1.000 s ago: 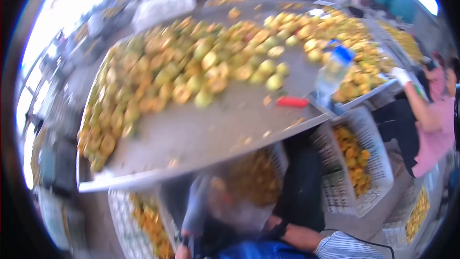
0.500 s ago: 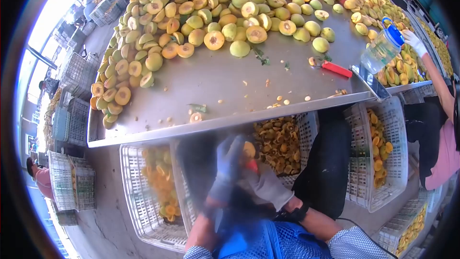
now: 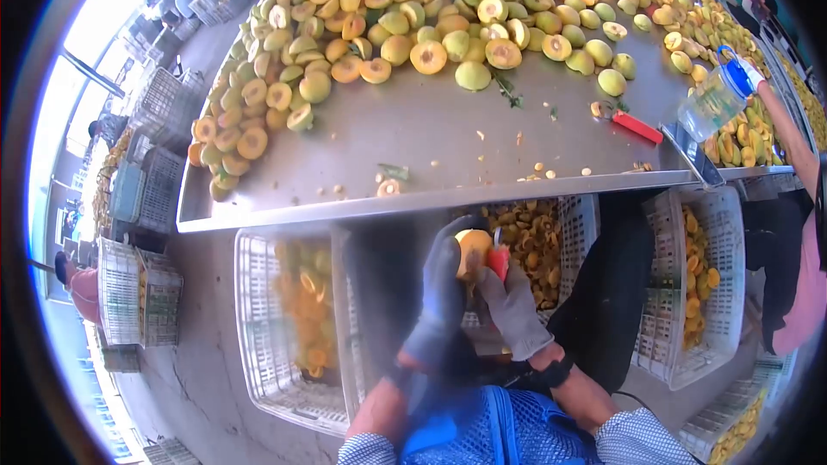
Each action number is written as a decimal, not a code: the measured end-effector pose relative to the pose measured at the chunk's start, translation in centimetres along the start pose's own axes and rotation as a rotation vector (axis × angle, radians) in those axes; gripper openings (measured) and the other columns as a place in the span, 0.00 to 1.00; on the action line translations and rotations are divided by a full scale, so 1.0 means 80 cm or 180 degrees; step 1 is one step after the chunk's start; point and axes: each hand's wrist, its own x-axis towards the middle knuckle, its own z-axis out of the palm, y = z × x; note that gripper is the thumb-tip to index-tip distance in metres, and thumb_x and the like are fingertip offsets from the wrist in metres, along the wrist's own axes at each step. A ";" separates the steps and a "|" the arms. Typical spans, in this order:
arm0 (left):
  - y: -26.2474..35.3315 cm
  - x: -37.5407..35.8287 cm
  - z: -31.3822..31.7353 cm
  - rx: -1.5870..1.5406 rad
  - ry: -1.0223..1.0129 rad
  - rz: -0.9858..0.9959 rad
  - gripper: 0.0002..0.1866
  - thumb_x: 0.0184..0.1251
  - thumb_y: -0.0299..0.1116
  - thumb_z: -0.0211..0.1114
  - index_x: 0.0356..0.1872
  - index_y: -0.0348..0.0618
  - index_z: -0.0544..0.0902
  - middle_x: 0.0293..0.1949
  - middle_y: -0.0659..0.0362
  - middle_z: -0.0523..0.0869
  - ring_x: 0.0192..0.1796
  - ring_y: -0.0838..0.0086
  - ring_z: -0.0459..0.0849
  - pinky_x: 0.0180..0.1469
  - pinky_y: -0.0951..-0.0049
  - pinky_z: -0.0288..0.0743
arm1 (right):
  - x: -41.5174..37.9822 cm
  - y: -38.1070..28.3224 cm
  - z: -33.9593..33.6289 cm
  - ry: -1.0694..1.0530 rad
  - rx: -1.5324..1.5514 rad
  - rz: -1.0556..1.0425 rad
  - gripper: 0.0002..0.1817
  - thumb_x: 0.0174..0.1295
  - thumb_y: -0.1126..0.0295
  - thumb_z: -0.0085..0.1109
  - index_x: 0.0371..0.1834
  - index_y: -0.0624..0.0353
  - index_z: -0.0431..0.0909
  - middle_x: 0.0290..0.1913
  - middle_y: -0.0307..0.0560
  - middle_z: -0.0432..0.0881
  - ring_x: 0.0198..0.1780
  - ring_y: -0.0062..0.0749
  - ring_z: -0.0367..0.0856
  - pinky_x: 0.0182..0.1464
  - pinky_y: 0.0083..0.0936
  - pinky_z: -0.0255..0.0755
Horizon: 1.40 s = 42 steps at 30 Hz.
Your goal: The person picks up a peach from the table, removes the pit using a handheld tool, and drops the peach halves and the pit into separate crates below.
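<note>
My left hand (image 3: 439, 293), in a grey-blue glove, is closed around a halved yellow peach (image 3: 473, 255), its cut face turned up. My right hand (image 3: 517, 310), also gloved, grips a small red-handled knife (image 3: 499, 262) right beside the fruit. A bit of its metal shows above the handle; its exact tip shape I cannot make out. Both hands are over my lap, below the front edge of the steel table (image 3: 388, 142). On that table lies a big heap of peach halves (image 3: 379, 26), greenish-yellow outside and orange within.
Below the table stand a white crate (image 3: 258, 327) of peach pieces, a crate of darker scraps (image 3: 534, 245) and another crate (image 3: 689, 293). A second red-handled tool (image 3: 636, 127), a phone (image 3: 693, 155) and a clear jug (image 3: 715, 103) touched by another person's gloved hand lie rightward.
Both hands have come up slightly and to the right, and the peach half and red handle show more plainly. The view has shifted a little. The other person's hand stays at the jug.
</note>
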 end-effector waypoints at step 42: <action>-0.022 -0.001 0.001 0.0064 0.0695 -0.0286 0.14 0.71 0.38 0.59 0.45 0.37 0.78 0.39 0.61 0.80 0.44 0.78 0.76 0.48 0.74 0.72 | 0.003 0.063 -0.016 -0.0244 -0.0886 -0.0403 0.15 0.69 0.61 0.52 0.43 0.64 0.75 0.31 0.53 0.81 0.34 0.40 0.82 0.37 0.33 0.72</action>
